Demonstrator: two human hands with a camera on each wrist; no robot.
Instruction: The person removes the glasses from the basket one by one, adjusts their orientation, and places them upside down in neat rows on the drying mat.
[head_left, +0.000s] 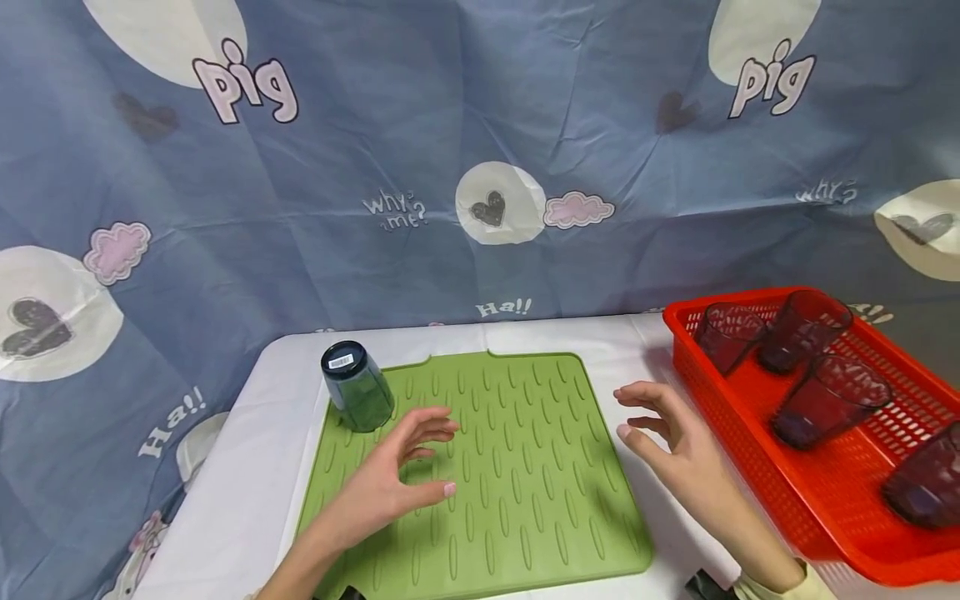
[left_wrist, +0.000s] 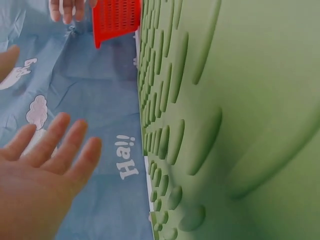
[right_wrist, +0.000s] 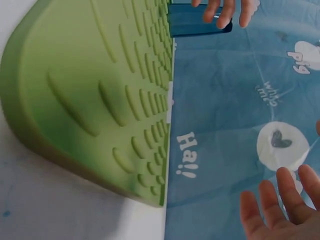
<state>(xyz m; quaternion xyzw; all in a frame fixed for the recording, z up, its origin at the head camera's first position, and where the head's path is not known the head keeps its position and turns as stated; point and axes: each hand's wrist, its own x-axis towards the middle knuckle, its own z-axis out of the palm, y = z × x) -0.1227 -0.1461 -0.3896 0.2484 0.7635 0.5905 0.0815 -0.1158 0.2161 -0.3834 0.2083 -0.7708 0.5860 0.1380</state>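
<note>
A dark blue-green glass (head_left: pixel 357 388) stands upside down on the far left corner of a ribbed green drying mat (head_left: pixel 517 492). My left hand (head_left: pixel 405 471) hovers over the mat just right of and nearer than that glass, fingers spread and holding nothing; the left wrist view shows its fingers (left_wrist: pixel 55 150) straight. My right hand (head_left: pixel 667 442) is open above the mat's right edge, between the mat and a red basket (head_left: pixel 750 450). The right wrist view catches its fingertips (right_wrist: pixel 280 200) and the glass (right_wrist: pixel 192 20) far off.
The red perforated basket holds several dark purple glasses (head_left: pixel 828 400) lying on their sides. A white tabletop (head_left: pixel 240 492) carries mat and basket. A blue printed cloth (head_left: pixel 420 167) hangs behind. In the left wrist view the basket (left_wrist: pixel 116 17) shows at the top.
</note>
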